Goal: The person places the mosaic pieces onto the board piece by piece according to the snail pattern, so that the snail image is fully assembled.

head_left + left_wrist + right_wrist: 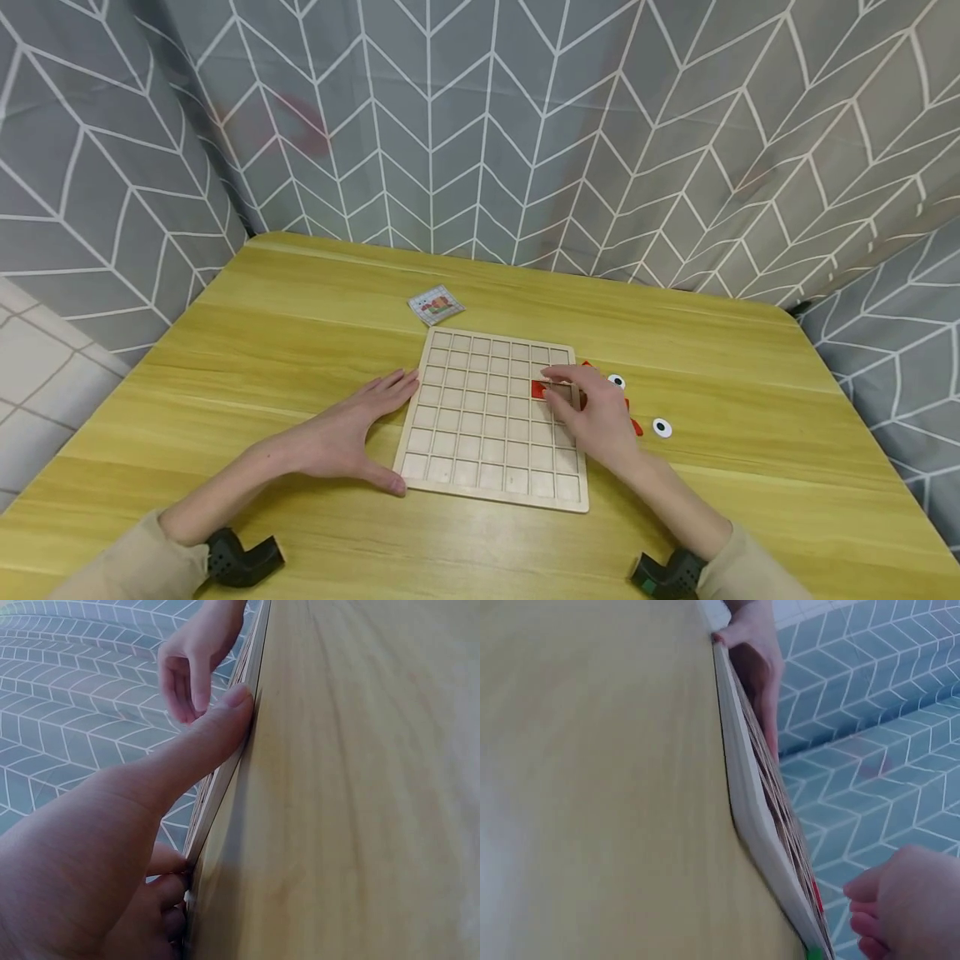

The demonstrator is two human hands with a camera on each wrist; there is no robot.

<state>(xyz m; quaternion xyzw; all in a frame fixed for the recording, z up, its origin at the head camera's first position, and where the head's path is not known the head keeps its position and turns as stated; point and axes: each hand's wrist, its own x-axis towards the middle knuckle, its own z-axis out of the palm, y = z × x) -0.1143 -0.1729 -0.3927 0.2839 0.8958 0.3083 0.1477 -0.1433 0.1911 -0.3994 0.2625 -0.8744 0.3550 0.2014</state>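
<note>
Your main container is the square board of pale wood with a raised rim (510,498), divided into small square compartments; it lies flat on the yellow wood-grain table (450,554). One compartment, toward the right edge in the far half, shows a small red piece (537,389). The compartments to the left of it and along the near side show bare wood.

Your left hand (341,437) is spread wide, fingers at the board's left edge, thumb at its near left corner. Your right hand (596,412) is bent over the right side of the board, thumb and index fingertip a narrow gap apart beside the red piece; nothing shows between them. Contact with the piece cannot be confirmed.

To the right of the board, partly behind your right hand, note further red pieces (637,427) and two white discs with black centres (662,428). A small printed picture card (436,305) lies beyond the far left corner.

Only the head view shows the card and discs. The left wrist view adds your left thumb against the board's edge; the right wrist view shows the board's thickness and a red sliver at its upper surface
</note>
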